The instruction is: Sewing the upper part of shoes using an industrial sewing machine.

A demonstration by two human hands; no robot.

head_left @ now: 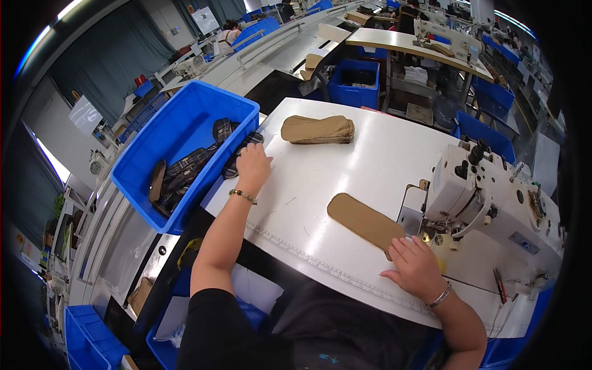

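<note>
My left hand (253, 168) reaches to the far left edge of the white table, its fingers on dark plaid fabric pieces (230, 166) beside the blue bin. The thumb stands apart from the fingers; no piece is lifted. Under the fingertips of my right hand (414, 266) lies the near right end of a long brown fabric panel (364, 219) with rounded ends. Those fingers are stretched out flat, thumb apart. The panel is flat on the table, close to the needle area of a white sewing machine (475, 197). A stack of similar brown panels (317, 130) rests farther back.
A blue bin (145, 200) at the left holds more plaid pieces. Printed rulers (327, 265) run along the table's front edge. Red-handled snips (499, 287) lie right of the machine. Another blue bin (353, 92) stands behind the table. Other workstations fill the background.
</note>
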